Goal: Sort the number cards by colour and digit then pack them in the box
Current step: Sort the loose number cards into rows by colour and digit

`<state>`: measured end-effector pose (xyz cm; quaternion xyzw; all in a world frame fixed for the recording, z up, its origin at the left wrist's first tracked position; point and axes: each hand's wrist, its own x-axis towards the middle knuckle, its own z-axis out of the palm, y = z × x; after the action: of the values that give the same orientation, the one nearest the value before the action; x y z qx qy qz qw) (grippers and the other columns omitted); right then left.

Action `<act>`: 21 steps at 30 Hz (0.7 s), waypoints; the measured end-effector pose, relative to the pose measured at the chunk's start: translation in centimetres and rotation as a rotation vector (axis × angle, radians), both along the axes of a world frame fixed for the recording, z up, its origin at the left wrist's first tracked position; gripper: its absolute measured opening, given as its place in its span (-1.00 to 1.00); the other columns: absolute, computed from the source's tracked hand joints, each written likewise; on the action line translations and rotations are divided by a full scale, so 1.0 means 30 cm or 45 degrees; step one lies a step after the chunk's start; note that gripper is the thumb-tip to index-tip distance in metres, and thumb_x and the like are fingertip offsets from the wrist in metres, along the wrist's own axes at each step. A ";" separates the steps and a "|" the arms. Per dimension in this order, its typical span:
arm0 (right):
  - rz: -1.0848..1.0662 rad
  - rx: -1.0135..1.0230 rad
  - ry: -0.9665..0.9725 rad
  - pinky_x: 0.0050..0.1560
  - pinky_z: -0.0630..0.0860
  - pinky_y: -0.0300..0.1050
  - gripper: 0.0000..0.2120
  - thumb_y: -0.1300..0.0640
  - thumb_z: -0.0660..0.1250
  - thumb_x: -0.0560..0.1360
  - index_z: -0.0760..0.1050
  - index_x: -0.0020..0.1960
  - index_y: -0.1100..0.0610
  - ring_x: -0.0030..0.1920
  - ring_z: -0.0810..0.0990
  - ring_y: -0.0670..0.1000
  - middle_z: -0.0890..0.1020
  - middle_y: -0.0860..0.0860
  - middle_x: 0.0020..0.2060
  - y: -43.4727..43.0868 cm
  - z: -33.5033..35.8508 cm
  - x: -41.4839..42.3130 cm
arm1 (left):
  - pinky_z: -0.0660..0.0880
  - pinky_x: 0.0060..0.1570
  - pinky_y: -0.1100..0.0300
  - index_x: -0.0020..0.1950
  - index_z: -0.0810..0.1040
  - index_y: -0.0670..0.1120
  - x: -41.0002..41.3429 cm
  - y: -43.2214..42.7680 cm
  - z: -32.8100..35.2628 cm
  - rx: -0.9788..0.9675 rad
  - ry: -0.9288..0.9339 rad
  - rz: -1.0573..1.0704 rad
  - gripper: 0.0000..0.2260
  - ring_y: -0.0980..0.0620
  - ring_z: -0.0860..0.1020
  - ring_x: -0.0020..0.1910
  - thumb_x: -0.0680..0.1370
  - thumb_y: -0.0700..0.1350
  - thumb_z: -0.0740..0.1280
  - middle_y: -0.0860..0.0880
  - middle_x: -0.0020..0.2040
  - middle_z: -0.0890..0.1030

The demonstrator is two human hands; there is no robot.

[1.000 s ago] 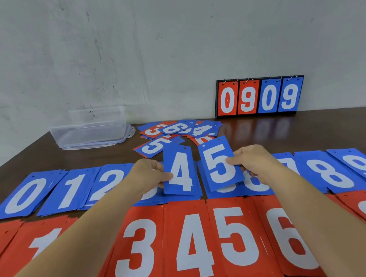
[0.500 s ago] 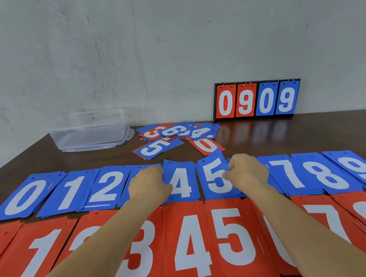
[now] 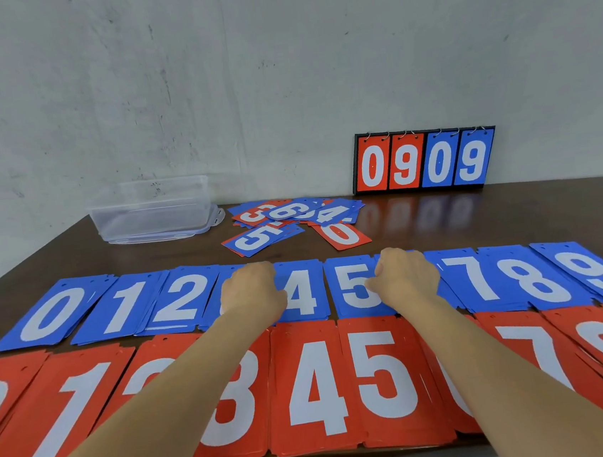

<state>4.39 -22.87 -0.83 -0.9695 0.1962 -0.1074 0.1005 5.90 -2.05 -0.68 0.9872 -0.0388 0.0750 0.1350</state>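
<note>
Two rows of sorted card piles lie on the dark table: a blue row 0 to 9 behind and a red row in front. My left hand covers the blue 3 pile, its curled fingers pinching the left edge of the blue 4 card. My right hand covers the blue 6 pile and pinches the right edge of the blue 5 card. Both cards lie flat on their piles. A heap of unsorted red and blue cards sits farther back. The clear plastic box stands at the back left.
A small flip scoreboard reading 0909 leans against the wall at the back right. The wall closes off the table's far edge. The red row reaches the table's front edge.
Both hands have come down and forward, lowering the raised blue 4 and blue 5 cards flat onto their piles in the blue row.
</note>
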 end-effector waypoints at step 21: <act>0.010 0.106 0.057 -0.42 0.35 -0.21 -0.80 -0.08 0.34 0.53 0.56 -0.10 0.04 -0.24 0.59 -0.02 0.62 -0.02 -0.23 -0.157 0.105 0.188 | 0.43 0.03 0.09 0.07 0.57 -0.06 0.181 0.099 0.087 -0.110 -0.024 0.262 -0.84 -0.04 0.53 -0.03 0.53 -0.05 0.32 -0.03 0.01 0.62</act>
<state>10.04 -27.60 2.33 -0.9673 0.1990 -0.0771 0.1368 11.34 0.91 1.91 0.9785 0.0647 0.0993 0.1687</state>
